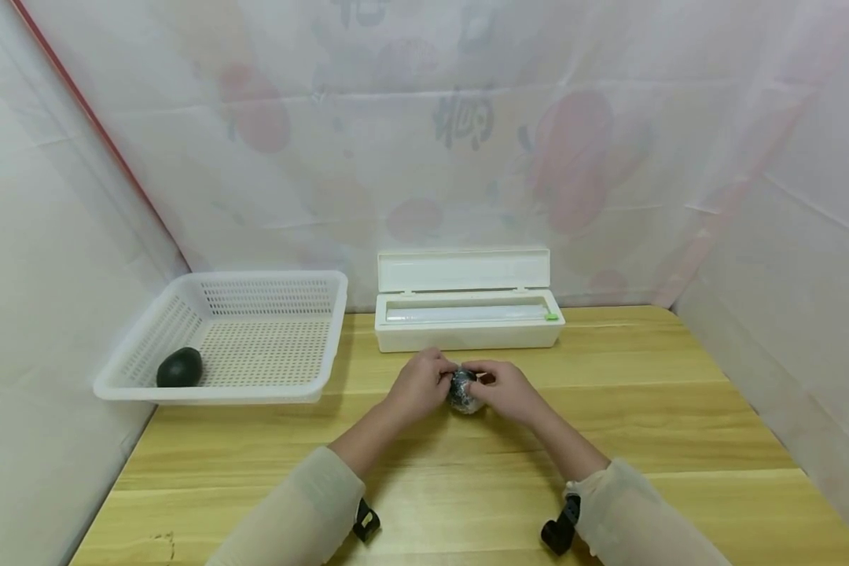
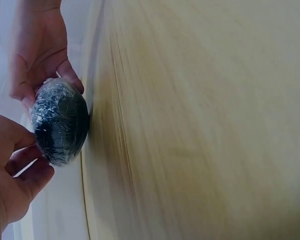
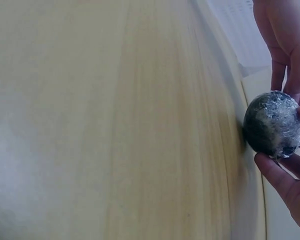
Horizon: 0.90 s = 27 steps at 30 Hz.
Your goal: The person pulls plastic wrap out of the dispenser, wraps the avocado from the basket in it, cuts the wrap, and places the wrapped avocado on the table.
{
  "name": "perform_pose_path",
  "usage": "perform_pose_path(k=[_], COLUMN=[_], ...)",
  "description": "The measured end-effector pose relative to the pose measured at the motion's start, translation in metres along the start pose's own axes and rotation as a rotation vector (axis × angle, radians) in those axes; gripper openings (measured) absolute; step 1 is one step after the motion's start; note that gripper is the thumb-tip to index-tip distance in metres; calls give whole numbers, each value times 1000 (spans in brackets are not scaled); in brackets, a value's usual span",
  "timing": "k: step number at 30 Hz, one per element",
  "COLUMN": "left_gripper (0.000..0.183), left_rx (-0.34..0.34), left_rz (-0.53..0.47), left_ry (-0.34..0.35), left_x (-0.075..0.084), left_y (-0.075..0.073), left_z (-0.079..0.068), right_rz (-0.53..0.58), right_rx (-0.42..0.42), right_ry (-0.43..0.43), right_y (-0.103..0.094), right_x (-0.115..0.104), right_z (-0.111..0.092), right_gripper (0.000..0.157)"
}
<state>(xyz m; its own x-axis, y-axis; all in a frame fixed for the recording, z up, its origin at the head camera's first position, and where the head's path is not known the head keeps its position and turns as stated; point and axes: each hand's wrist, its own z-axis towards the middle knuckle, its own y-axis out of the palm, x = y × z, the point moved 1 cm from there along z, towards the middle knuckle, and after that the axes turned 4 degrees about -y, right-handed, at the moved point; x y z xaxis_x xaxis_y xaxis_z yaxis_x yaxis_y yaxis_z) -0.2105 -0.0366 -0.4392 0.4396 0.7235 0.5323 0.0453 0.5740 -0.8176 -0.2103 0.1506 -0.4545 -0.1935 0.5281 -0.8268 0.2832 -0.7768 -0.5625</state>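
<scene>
A dark avocado (image 1: 463, 392) in crinkled cling film sits on the wooden table between both hands. My left hand (image 1: 420, 383) holds its left end with thumb and fingertips, also seen at the lower left of the left wrist view, where the film (image 2: 57, 107) shines. From the other side my right hand (image 1: 509, 391) grips it, thumb and fingers spread around its end. In the right wrist view the film lies bunched and whitish on the avocado (image 3: 272, 125), near the right fingers.
Behind the hands stands a white cling film box (image 1: 467, 338), lid raised, a roll (image 1: 460, 314) inside and a green slider (image 1: 552, 317) at its right. At left, a white plastic basket (image 1: 332, 338) holds another dark avocado (image 1: 180, 368). Curtain-like sheets (image 1: 424, 157) enclose the table.
</scene>
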Motion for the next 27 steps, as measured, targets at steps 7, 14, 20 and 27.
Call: perform_pose_path(k=[7,14,20,27], left_gripper=[19,27,31,32], left_rx=[-22,-62,-117,-150], left_rz=[-56,-49,-39,-49], left_ry=[-16,26,64,59], left_x=[5,15,23,27], left_y=[5,10,14,14], left_z=[3,12,19,24], right_rz=[14,-21,-38,-82], right_rx=[44,93,134,177], right_ry=[28,35,62,87], right_y=[-5,-22,-43,-73], right_x=[6,16,27,39], right_z=[-8,-16,-26,-42], right_gripper=[38,39,39,41])
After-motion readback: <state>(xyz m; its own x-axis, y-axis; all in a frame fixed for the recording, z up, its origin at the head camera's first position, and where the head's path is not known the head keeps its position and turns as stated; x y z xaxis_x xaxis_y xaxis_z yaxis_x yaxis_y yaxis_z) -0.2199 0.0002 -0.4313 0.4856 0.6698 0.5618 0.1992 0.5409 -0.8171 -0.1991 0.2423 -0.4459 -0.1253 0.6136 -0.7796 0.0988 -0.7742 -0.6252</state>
